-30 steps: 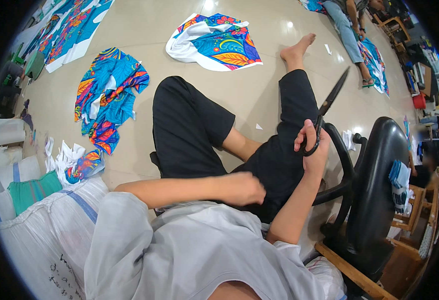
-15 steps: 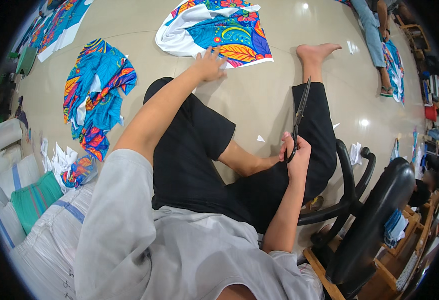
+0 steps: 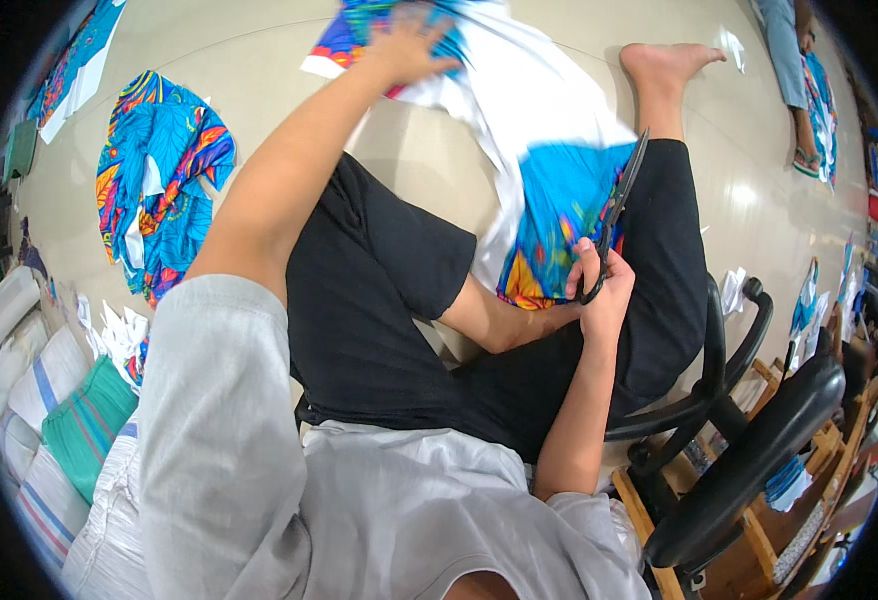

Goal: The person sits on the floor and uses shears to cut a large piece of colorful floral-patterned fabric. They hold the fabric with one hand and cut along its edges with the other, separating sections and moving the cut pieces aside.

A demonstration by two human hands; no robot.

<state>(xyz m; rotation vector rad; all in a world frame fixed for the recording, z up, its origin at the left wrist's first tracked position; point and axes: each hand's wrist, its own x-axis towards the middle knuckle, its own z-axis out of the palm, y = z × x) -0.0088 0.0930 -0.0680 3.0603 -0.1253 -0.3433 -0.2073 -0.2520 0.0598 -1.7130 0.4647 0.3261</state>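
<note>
A large piece of fabric [image 3: 549, 95], white on one side and printed in blue, orange and red on the other, stretches across the floor ahead of me. Its right part hangs down toward my legs, with a printed corner beside my right hand. On the fabric's far left part lies my left hand [image 3: 409, 48], fingers apart and blurred by motion. My right hand [image 3: 604, 290] grips a pair of scissors [image 3: 624, 195] by its dark handles; the long blades point away from me, up over the fabric's right edge.
Another printed fabric pile [image 3: 159, 190] lies on the floor at left. White scraps [image 3: 124, 330] and stuffed sacks [image 3: 84, 425] are near my left side. A black chair-like frame [image 3: 759, 450] stands close on my right. A person's leg [image 3: 784, 60] shows at far right.
The fabric has been swung over: its right part has come nearer, toward my legs and the scissors, showing more white. My left hand has moved farther away. My right hand still holds the scissors.
</note>
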